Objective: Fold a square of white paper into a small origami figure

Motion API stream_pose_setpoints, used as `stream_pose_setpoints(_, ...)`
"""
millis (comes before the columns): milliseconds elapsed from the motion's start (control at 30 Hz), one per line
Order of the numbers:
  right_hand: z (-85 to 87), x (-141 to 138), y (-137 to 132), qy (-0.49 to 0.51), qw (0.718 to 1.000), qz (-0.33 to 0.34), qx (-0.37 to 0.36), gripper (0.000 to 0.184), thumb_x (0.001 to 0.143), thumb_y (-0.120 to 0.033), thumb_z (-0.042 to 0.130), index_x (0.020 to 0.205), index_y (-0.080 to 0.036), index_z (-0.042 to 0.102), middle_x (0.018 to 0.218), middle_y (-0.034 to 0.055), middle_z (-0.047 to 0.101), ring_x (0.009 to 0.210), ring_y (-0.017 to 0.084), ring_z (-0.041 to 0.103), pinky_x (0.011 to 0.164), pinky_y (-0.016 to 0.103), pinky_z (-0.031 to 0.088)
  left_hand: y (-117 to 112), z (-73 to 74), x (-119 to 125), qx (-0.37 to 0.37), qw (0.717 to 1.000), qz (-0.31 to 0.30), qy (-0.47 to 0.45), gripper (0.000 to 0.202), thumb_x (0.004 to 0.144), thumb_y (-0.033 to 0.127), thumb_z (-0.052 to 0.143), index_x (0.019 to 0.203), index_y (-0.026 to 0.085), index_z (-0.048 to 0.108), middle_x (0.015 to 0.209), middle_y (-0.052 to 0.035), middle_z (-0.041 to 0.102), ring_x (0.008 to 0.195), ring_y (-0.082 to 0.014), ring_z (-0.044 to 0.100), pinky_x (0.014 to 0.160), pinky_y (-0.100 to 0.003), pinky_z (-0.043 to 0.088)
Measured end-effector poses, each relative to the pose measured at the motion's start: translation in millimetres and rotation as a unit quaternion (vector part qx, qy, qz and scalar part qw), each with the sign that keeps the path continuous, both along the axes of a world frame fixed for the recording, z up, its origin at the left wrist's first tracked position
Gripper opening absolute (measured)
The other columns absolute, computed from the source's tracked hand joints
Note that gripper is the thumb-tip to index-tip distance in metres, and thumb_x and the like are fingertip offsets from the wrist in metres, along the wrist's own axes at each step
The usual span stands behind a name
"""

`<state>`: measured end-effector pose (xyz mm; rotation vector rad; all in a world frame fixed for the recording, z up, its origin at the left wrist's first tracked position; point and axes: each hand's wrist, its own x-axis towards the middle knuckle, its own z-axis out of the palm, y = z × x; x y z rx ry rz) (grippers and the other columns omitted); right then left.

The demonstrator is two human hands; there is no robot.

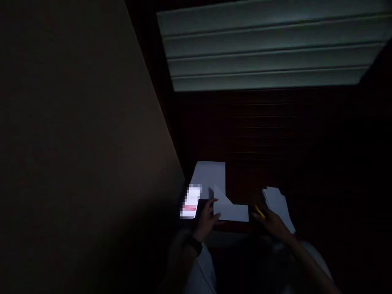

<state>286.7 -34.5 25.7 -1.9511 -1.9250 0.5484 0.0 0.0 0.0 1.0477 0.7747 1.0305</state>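
The left hand (207,220) is holding the white paper (233,212) at its left end, thumb and fingers slightly parted. The right hand (273,223), fingers curled, is gripping a yellow tool (259,211) just beyond the paper's right end.

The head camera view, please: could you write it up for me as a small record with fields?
Left hand: fingers on the left end of a white paper; left hand, dark wristband
Right hand: right hand holds a yellow object, too dim to identify
Beyond the white paper: larger white sheet
Left of the sheet's lower part: bright screen, pixelated
Beside the right hand: white papers
Top: pale slatted panel
Lighting: very dark
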Motion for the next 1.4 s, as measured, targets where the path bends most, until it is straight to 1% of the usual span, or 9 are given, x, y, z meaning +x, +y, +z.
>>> stream_pose_setpoints(100,4.0,0.6,-5.5,-0.063,0.997,-0.009,0.037,0.045,0.086,-0.053,0.035,0.119,-0.025,0.048,0.093,0.0078,0.069,0.082,0.025,0.065,0.061,0.028,0.043,0.0,4.1,-0.4,-0.006,1.000,-0.005,-0.009,0.053,0.076,0.022,0.062,0.122,0.027,0.035,0.111,-0.0085,0.054,0.097,-0.0242,0.058,0.074,-0.045,0.054)
stream_pose_setpoints(200,7.9,-1.2,-9.5,-0.092,0.992,0.024,0.086,0.037,0.087,-0.048,0.037,0.114,-0.026,0.050,0.096,0.0068,0.066,0.084,0.023,0.064,0.063,0.028,0.043,0.7,7.1,0.6,-0.019,1.000,-0.006,-0.008,0.051,0.075,0.022,0.062,0.119,0.027,0.037,0.112,-0.0088,0.054,0.097,-0.0244,0.058,0.074,-0.045,0.054)
stream_pose_setpoints(333,12.7,-4.2,-11.9,-0.093,0.987,0.065,0.114,0.032,0.086,-0.046,0.041,0.106,-0.025,0.054,0.095,0.0063,0.064,0.083,0.022,0.062,0.066,0.028,0.044,1.6,8.0,2.9,-0.034,0.999,0.005,0.000,0.050,0.073,0.023,0.064,0.116,0.026,0.038,0.113,-0.0092,0.052,0.094,-0.0243,0.059,0.072,-0.047,0.055)
stream_pose_setpoints(467,14.2,-3.9,-12.4,-0.071,0.985,0.084,0.133,0.032,0.086,-0.046,0.042,0.109,-0.025,0.053,0.100,0.0065,0.062,0.088,0.021,0.060,0.070,0.028,0.045,1.9,6.9,3.6,-0.039,0.999,0.007,0.007,0.049,0.072,0.024,0.065,0.114,0.025,0.039,0.111,-0.0088,0.053,0.091,-0.0230,0.059,0.071,-0.047,0.055)
stream_pose_setpoints(633,8.6,-0.5,-9.9,-0.083,0.985,0.090,0.125,0.032,0.085,-0.045,0.044,0.108,-0.025,0.054,0.096,0.0061,0.062,0.084,0.021,0.061,0.068,0.029,0.046,2.4,5.0,2.6,-0.025,1.000,0.002,0.013,0.043,0.073,0.026,0.064,0.108,0.024,0.041,0.107,-0.0077,0.054,0.092,-0.0230,0.058,0.069,-0.045,0.056)
stream_pose_setpoints(867,1.4,2.6,-7.8,-0.085,0.987,0.056,0.126,0.031,0.084,-0.044,0.045,0.106,-0.025,0.055,0.096,0.0066,0.063,0.084,0.022,0.061,0.065,0.028,0.045,3.2,3.5,-0.9,-0.012,0.999,-0.021,0.035,0.036,0.075,0.027,0.061,0.105,0.023,0.042,0.102,-0.0067,0.054,0.088,-0.0205,0.059,0.066,-0.041,0.057)
stream_pose_setpoints(1067,4.4,1.9,-10.7,-0.066,0.988,0.088,0.107,0.031,0.084,-0.044,0.046,0.107,-0.026,0.056,0.099,0.0060,0.062,0.087,0.022,0.060,0.070,0.029,0.046,3.1,-0.4,0.5,-0.010,0.999,-0.003,0.037,0.031,0.076,0.028,0.060,0.101,0.023,0.043,0.098,-0.0053,0.053,0.087,-0.0202,0.058,0.066,-0.041,0.057)
stream_pose_setpoints(1200,5.6,1.2,-12.5,-0.061,0.988,0.105,0.091,0.035,0.083,-0.044,0.047,0.114,-0.029,0.054,0.102,0.0050,0.061,0.089,0.021,0.059,0.073,0.029,0.047,2.7,0.4,1.2,-0.016,0.999,0.005,0.035,0.031,0.075,0.030,0.061,0.098,0.021,0.044,0.095,-0.0054,0.054,0.086,-0.0205,0.059,0.066,-0.041,0.057)
stream_pose_setpoints(1400,6.2,-4.6,-16.8,-0.084,0.986,0.106,0.094,0.036,0.083,-0.047,0.047,0.113,-0.029,0.056,0.103,0.0055,0.060,0.089,0.022,0.060,0.072,0.030,0.047,1.4,9.9,1.9,-0.039,0.999,0.019,0.002,0.038,0.074,0.031,0.063,0.105,0.022,0.043,0.108,-0.0091,0.055,0.093,-0.0232,0.058,0.071,-0.044,0.055)
